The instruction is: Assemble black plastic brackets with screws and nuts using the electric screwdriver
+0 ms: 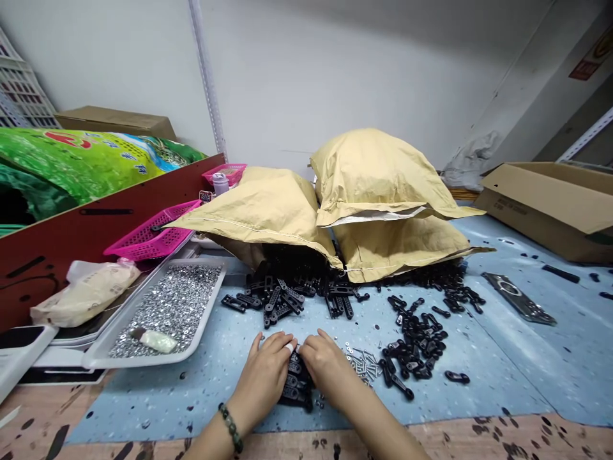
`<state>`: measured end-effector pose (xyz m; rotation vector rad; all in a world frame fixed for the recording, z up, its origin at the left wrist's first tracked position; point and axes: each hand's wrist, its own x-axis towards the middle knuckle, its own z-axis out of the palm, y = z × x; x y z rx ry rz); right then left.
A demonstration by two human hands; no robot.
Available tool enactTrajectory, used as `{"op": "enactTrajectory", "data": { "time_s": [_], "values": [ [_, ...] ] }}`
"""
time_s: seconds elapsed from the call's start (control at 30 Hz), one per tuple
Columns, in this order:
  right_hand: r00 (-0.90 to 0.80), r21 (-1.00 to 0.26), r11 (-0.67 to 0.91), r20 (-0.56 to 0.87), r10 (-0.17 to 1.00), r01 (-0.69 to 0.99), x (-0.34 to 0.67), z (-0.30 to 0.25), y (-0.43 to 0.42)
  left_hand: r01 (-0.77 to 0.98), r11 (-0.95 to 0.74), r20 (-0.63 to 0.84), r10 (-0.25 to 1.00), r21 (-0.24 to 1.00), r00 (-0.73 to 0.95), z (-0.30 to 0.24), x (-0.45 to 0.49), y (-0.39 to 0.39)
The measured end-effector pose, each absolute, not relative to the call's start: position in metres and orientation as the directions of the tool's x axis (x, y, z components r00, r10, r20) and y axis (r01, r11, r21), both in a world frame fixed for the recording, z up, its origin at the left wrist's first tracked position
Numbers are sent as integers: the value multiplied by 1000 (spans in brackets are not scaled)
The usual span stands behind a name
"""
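Note:
In the head view my left hand [271,365] and my right hand [328,368] meet at the far end of a row of black plastic parts [294,386] lying on the blue mat. The fingers of both hands are curled in at the row's top end, gripping a black part there. What lies right under the fingertips is partly hidden. Silver screws [364,365] lie loose just right of my right hand. Beyond them is a heap of small black plastic links [419,342]. Several longer black slotted parts [280,300] are spread beyond my hands.
Yellow paper sacks [383,172] stand at the back, black parts spilling from their mouths. A white tray of small metal nuts [218,287] stands at left, beside a pink basket [153,236]. On the right are a flat plastic-wrapped item [520,298] and a cardboard box [541,198].

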<state>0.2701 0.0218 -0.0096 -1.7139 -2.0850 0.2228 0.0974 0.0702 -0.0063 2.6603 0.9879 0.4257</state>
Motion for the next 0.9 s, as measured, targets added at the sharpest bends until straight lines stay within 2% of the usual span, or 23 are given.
{"op": "enactTrajectory", "data": {
  "time_s": [0.13,0.3,0.37,0.43,0.5,0.53,0.67,0.77,0.9],
  "values": [
    [-48,-435,137,209,977,890,266,-6,21,577,-742,188,655,341,732,-11,96,70],
    [-13,-520,133,228,974,844,283,4,3,565,-761,243,642,319,728,-13,92,78],
    [121,-515,29,255,959,857,304,5,-10,551,-775,295,629,309,719,-7,98,80],
    [254,-429,-117,279,926,896,329,1,-21,510,-805,330,591,303,736,3,115,76],
    [288,-341,-185,283,915,922,348,-7,-28,451,-842,288,529,298,798,13,142,69],
    [282,-316,-190,278,918,930,353,-11,-29,422,-860,221,488,287,844,16,158,64],
    [267,-273,-191,275,924,943,353,-25,-26,380,-892,131,419,247,899,16,215,48],
    [276,-293,-186,305,912,938,351,-27,-27,397,-890,91,425,223,901,11,234,45],
    [308,-396,-152,367,878,905,359,-23,-37,411,-882,50,433,230,900,10,238,46]
  ]
}}
